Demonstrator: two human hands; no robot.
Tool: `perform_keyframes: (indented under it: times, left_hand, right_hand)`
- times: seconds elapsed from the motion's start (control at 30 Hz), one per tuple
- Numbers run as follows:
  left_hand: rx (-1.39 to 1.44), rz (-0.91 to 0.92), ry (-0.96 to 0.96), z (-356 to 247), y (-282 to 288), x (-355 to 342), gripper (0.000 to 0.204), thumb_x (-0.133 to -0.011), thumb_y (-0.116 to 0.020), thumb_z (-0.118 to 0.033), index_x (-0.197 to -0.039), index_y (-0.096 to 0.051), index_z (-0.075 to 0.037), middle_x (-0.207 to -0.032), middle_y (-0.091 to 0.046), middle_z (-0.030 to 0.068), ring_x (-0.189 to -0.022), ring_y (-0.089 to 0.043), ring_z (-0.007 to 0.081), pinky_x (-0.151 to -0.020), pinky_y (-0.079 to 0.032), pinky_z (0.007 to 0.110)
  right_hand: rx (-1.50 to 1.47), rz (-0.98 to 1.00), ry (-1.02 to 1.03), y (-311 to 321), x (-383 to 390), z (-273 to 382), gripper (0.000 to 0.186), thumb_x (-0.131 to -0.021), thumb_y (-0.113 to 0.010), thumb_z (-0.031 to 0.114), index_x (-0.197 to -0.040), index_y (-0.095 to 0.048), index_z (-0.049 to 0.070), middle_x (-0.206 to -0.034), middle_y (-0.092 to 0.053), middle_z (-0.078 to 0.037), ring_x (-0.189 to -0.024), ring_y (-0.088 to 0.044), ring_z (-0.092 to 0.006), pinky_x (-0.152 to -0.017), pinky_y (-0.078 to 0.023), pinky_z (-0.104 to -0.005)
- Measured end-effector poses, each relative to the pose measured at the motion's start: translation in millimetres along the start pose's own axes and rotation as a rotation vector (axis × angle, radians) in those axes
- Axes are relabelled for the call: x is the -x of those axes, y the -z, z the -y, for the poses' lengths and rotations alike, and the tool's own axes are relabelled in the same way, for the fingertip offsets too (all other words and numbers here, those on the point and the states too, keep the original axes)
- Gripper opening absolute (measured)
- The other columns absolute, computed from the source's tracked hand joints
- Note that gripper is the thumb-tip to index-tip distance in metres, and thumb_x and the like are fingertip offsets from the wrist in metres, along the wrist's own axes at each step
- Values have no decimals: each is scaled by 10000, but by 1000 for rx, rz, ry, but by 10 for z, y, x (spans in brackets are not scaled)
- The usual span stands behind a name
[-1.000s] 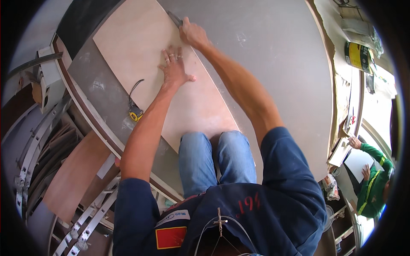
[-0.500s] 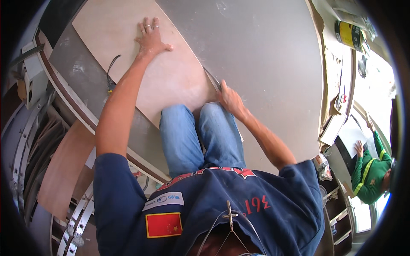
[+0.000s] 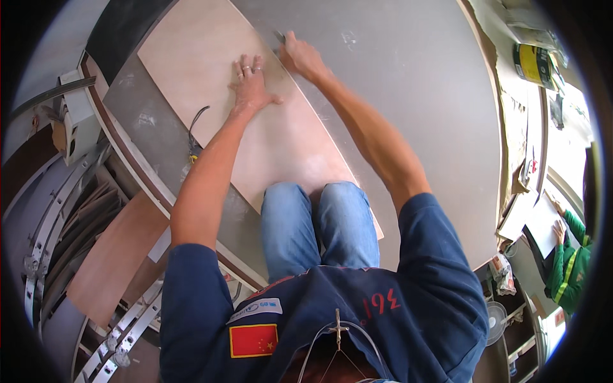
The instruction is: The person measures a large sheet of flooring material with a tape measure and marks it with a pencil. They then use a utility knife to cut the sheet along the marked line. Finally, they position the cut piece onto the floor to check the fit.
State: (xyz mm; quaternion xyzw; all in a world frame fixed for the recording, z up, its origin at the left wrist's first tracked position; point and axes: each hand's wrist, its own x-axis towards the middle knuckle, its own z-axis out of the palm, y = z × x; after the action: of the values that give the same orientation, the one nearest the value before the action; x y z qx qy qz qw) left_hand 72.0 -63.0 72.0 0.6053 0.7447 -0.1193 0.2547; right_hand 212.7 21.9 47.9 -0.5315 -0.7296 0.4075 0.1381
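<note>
My left hand (image 3: 250, 88) lies flat with spread fingers on a long pale wooden panel (image 3: 191, 54), which rests on a large grey board surface (image 3: 415, 83). Beyond the panel's right edge, my right hand (image 3: 302, 59) is closed around a thin metal tool (image 3: 280, 36). Only its dark tip shows past the fingers, so its exact kind is unclear. Both knees, in blue jeans, press on the near end of the panel. Left of the panel lies a small dark tool with yellow parts (image 3: 194, 152), partly behind my left forearm.
A curved pinkish board (image 3: 115, 262) and metal rails (image 3: 48, 268) stand at the left, beyond the surface's edge. A yellow and black can (image 3: 534, 66) sits at the upper right. Farther right, a person in green (image 3: 570, 274) handles a white sheet (image 3: 541, 223).
My right hand has moved with its tool from beside my knee far up along the panel's right edge. My left hand stays flat on the panel. The whole view has shifted slightly.
</note>
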Motion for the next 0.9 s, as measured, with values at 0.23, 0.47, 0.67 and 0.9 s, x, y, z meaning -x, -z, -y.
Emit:
perform_keyframes:
  times: [0.23,0.47,0.67,0.9]
  left_hand:
    - [42,-40,-24,-28,19,37,1281,-531,-911,-421,-1525,-157,-129,-1588,-75,174,-1461,-21,432,-1006,-281,759]
    - [17,-25,8,15,-21,16,1302,-525,-904,-433,-1534,-135,-139,-1601,-22,169,-1465,5,423,-1014,-262,759]
    - [5,-39,-13,20,-42,-2,1317,-526,-907,-430,-1540,-115,-148,-1599,-16,167,-1465,13,417,-1005,-269,764]
    - [-4,-8,11,7,-11,27,1336,-521,-912,-450,-1539,-104,-142,-1598,-18,167,-1468,10,404,-999,-289,758]
  right_hand:
    - [11,103,-34,-197,-473,179,325,-932,-435,245,-1083,-459,-41,-905,-628,-351,-879,-613,-507,-796,-461,-571]
    - [108,243,-132,-9,1852,-615,447,-931,-520,213,-1292,-371,-5,-787,-642,-276,-737,-626,-466,-638,-485,-556]
    - [103,470,-460,487,3873,-945,253,-960,-481,234,-1101,-415,34,-855,-633,-276,-817,-608,-478,-702,-470,-558]
    - [21,214,-257,608,2526,-381,264,-970,-466,249,-1076,-408,15,-889,-614,-265,-824,-588,-470,-703,-462,-540]
